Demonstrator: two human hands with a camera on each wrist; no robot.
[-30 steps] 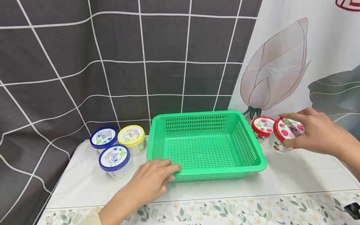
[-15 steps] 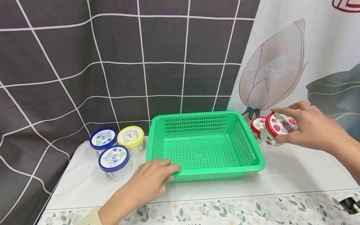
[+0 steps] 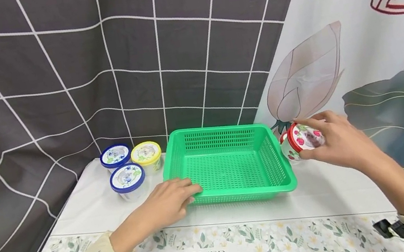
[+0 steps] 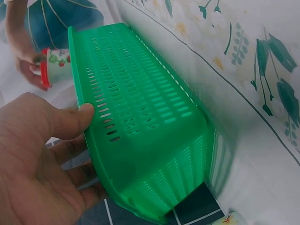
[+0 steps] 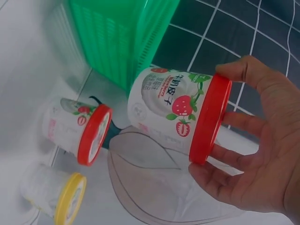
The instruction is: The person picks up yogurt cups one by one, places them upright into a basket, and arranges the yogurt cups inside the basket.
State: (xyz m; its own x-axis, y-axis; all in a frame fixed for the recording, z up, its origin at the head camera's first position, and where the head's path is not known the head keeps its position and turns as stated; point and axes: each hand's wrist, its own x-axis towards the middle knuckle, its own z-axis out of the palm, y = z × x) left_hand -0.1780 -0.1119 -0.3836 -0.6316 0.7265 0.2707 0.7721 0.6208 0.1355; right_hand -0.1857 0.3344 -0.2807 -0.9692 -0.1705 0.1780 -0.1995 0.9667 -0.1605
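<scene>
My right hand (image 3: 338, 138) grips a white tub with a red lid and strawberry print (image 3: 304, 138) by its lid, fingers and thumb spread round the rim. In the right wrist view this tub (image 5: 168, 105) is tilted, held off the table just right of the green plastic basket (image 3: 234, 195). My left hand (image 3: 170, 199) holds the basket's near left rim; the left wrist view shows the thumb on the outer wall and the fingers over the other side. A second red-lidded tub (image 5: 77, 127) stands behind the held one, mostly hidden in the head view.
Left of the basket stand two blue-lidded tubs (image 3: 127, 177) and a yellow-lidded tub (image 3: 146, 154). The right wrist view also has a yellow-lidded tub (image 5: 54, 194) near the second red-lidded one. A dark checked curtain (image 3: 133, 57) hangs behind the table.
My right hand has carried the red-lidded tub leftward and up, closer to the basket and in front of the other red-lidded tub. The left hand has stayed on the rim.
</scene>
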